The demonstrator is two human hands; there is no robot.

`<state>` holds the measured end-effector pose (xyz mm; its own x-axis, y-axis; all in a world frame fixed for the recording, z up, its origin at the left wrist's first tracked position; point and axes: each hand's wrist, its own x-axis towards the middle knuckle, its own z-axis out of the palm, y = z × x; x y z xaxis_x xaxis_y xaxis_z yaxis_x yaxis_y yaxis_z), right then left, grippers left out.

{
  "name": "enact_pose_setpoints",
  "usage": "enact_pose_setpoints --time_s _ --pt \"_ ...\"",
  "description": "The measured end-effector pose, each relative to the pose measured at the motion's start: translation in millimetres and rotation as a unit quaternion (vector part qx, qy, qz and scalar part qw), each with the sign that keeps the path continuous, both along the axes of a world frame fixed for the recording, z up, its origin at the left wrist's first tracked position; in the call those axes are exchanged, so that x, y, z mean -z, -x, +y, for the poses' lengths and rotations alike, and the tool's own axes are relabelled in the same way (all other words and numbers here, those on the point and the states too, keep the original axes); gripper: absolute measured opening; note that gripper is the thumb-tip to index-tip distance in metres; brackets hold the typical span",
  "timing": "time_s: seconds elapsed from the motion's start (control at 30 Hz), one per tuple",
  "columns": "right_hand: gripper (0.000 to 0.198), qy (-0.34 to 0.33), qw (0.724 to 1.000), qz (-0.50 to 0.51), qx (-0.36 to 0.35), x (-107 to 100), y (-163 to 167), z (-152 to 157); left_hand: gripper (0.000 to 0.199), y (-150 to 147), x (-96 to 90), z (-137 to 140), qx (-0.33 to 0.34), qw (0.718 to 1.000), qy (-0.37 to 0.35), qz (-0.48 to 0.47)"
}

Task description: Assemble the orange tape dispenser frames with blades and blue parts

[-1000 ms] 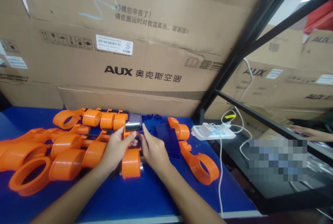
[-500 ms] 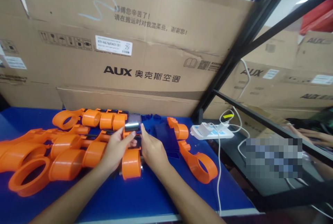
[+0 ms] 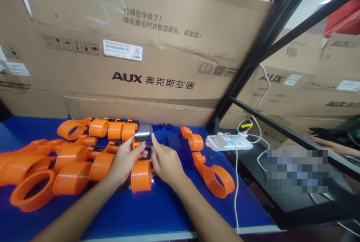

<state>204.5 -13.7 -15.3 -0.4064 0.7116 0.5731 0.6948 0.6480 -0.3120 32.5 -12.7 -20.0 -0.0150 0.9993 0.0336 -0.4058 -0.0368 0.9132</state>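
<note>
Both hands are closed around the upper end of an orange tape dispenser, whose round hub hangs down between my wrists. A shiny silver cylinder lies across its top. My left hand grips from the left, its thumb laid just below the cylinder. From the right, my right hand pinches beside the cylinder's end, thumb pointing up. The fingers hide most of the frame between them. Left of my hands, several similar orange dispensers lie in rows on the blue tabletop.
Dark blue flat pieces lie right of my hands, with two orange parts beyond. A white power strip with a trailing cable sits by a black metal frame. Large cardboard stands behind. Another person's arm shows far right.
My hands and the dispenser stay almost in place; the hub has shifted very slightly left and up. At far right, the other person's arm has moved.
</note>
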Motion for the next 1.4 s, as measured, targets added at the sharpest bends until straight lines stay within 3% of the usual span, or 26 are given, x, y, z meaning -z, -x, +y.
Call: enact_pose_setpoints --time_s 0.1,0.2,0.33,0.43,0.57,0.63,0.73,0.83,1.13,1.27,1.4 --pt "0.044 0.047 0.987 0.152 -0.014 -16 -8 1 0.061 -4 -5.8 -7 0.031 0.999 0.018 -0.022" --pt "0.042 0.168 0.931 0.313 -0.084 -29 -15 6 0.093 -6 -9.7 -15 0.089 0.994 0.050 -0.047" --pt "0.048 0.329 0.850 0.344 -0.227 -35 -20 11 0.100 -4 -10.0 -20 0.180 0.976 0.101 -0.061" --pt "0.048 0.365 0.825 0.349 -0.253 -35 -20 11 0.093 -1 -10.6 -19 0.207 0.969 0.113 -0.073" --pt "0.045 0.355 0.826 0.389 -0.199 -35 -17 8 0.095 -1 -13.1 -20 0.225 0.969 0.072 -0.075" --pt "0.044 0.344 0.827 0.402 -0.188 -36 -16 6 0.087 -3 -13.3 -21 0.230 0.970 0.047 -0.055" --pt "0.046 0.336 0.830 0.402 -0.191 -36 -14 5 0.065 -7 -11.7 -22 0.176 0.984 0.001 -0.031" --pt "0.046 0.325 0.837 0.403 -0.178 -32 -11 5 0.056 -10 -9.0 -20 0.117 0.992 -0.038 0.002" --pt "0.037 0.306 0.842 0.421 -0.143 -21 5 6 0.052 -6 -8.3 -15 0.086 0.994 -0.043 0.060" --pt "0.038 0.289 0.843 0.440 -0.111 -16 8 9 0.050 -7 -9.9 -16 0.123 0.990 -0.043 0.048" --pt "0.042 0.295 0.837 0.440 -0.137 -17 6 9 0.049 -7 -9.4 -16 0.097 0.993 -0.049 0.040"
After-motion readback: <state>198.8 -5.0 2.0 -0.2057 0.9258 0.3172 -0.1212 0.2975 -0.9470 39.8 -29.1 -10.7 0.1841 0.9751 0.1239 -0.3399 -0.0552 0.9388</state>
